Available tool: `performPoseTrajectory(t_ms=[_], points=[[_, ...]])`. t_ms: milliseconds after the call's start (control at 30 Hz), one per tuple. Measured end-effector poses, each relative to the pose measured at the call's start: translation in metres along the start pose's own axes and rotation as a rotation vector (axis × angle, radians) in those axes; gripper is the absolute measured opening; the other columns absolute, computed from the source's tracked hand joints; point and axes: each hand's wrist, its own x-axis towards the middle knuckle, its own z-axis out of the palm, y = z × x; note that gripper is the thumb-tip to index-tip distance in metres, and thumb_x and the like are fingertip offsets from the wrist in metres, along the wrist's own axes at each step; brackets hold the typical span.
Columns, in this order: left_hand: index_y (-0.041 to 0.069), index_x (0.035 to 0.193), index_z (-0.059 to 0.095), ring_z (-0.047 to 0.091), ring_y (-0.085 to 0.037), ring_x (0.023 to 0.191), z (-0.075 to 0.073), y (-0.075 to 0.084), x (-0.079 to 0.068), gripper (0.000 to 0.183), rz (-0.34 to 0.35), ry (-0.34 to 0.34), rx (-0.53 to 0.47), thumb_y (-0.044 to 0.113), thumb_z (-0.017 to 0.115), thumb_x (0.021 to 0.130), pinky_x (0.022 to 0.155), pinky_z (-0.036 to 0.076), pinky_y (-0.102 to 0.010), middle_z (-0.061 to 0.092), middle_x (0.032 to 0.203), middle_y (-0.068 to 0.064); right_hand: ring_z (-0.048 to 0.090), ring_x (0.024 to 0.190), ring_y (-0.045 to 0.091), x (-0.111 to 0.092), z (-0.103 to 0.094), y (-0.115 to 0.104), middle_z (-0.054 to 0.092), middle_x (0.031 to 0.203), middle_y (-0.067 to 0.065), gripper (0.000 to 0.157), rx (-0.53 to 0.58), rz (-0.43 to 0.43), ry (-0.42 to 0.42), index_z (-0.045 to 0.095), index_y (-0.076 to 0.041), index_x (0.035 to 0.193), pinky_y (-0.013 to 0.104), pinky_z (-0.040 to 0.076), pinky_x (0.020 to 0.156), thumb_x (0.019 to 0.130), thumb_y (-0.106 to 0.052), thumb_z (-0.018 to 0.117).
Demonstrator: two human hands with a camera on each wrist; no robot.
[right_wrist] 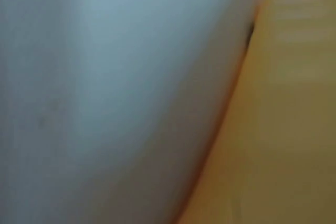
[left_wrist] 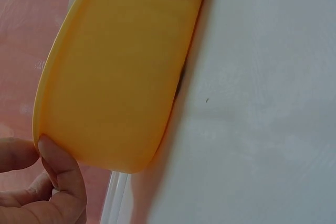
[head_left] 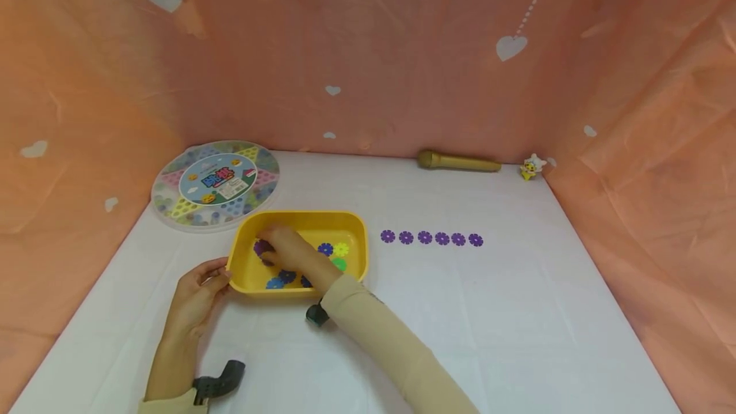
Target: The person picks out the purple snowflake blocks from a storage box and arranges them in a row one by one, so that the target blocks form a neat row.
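Observation:
A yellow plastic basin (head_left: 356,235) stands on the white table, holding several flower-shaped snowflake discs in purple, blue, yellow and green. My left hand (head_left: 198,296) pinches its left rim between thumb and fingers, which also shows in the left wrist view, with the thumb (left_wrist: 63,166) on the outer wall. Inside the basin, my right hand (head_left: 287,248) reaches down at the left end, fingers bent around a purple disc (head_left: 260,248); I cannot tell whether they grip it. In the right wrist view only the basin's outer wall (right_wrist: 294,119) and the tabletop show, with the right hand hidden.
Right of the basin, several purple discs (head_left: 425,237) lie in a straight row. A round Chinese checkers set (head_left: 215,181) lies behind the basin at the left. At the back edge are a gold toy microphone (head_left: 460,161) and a small figurine (head_left: 531,167). Orange cloth (head_left: 368,50) walls the table.

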Motion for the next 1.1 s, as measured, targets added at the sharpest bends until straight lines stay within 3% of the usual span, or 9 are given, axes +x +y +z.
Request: performPoseTrajectory(t_ms=[167, 367, 767, 900, 1100], points=[[0.005, 0.105, 0.057, 0.052, -0.008, 0.071, -0.001, -0.001, -0.001, 0.017, 0.023, -0.010, -0.026, 0.000, 0.059, 0.088, 0.065, 0.051, -0.019, 0.050, 0.088, -0.003, 0.052, 0.106, 0.010, -0.001, 0.003, -0.001, 0.059, 0.117, -0.001, 0.034, -0.096, -0.011, -0.059, 0.060, -0.011, 0.123, 0.014, 0.034, 0.100, 0.091, -0.023, 0.061], [0.002, 0.108, 0.055, 0.052, -0.006, 0.072, -0.001, -0.001, 0.000, 0.019, 0.014, -0.009, -0.010, -0.003, 0.055, 0.089, 0.067, 0.050, -0.018, 0.051, 0.085, 0.005, 0.052, 0.084, 0.006, 0.000, 0.003, -0.002, 0.063, 0.096, -0.005, 0.025, -0.091, -0.043, -0.040, 0.069, -0.013, 0.107, 0.008, 0.040, 0.085, 0.086, -0.026, 0.067], [-0.002, 0.111, 0.054, 0.052, -0.006, 0.073, -0.002, -0.001, 0.000, 0.021, 0.013, -0.013, -0.012, -0.004, 0.054, 0.090, 0.067, 0.050, -0.018, 0.050, 0.085, 0.004, 0.052, 0.081, 0.002, 0.001, 0.003, -0.005, 0.062, 0.090, -0.007, 0.014, -0.116, -0.155, -0.051, 0.071, -0.017, 0.097, 0.008, 0.039, 0.078, 0.085, -0.024, 0.069], [-0.005, 0.114, 0.051, 0.052, -0.006, 0.073, -0.001, -0.001, 0.000, 0.024, 0.000, -0.003, 0.006, -0.003, 0.054, 0.090, 0.068, 0.050, -0.017, 0.051, 0.086, 0.004, 0.052, 0.085, 0.004, -0.001, 0.001, -0.005, 0.064, 0.097, -0.005, 0.025, -0.046, -0.120, -0.034, 0.068, -0.013, 0.107, 0.009, 0.039, 0.083, 0.084, -0.024, 0.069], [-0.013, 0.125, 0.042, 0.051, -0.006, 0.074, 0.000, 0.000, 0.000, 0.038, -0.015, 0.012, 0.064, -0.001, 0.053, 0.091, 0.069, 0.050, -0.017, 0.050, 0.089, 0.003, 0.056, 0.098, 0.004, -0.006, -0.008, -0.003, 0.065, 0.110, -0.004, 0.033, 0.132, -0.004, 0.051, 0.063, -0.010, 0.117, 0.012, 0.039, 0.092, 0.086, -0.023, 0.067]])
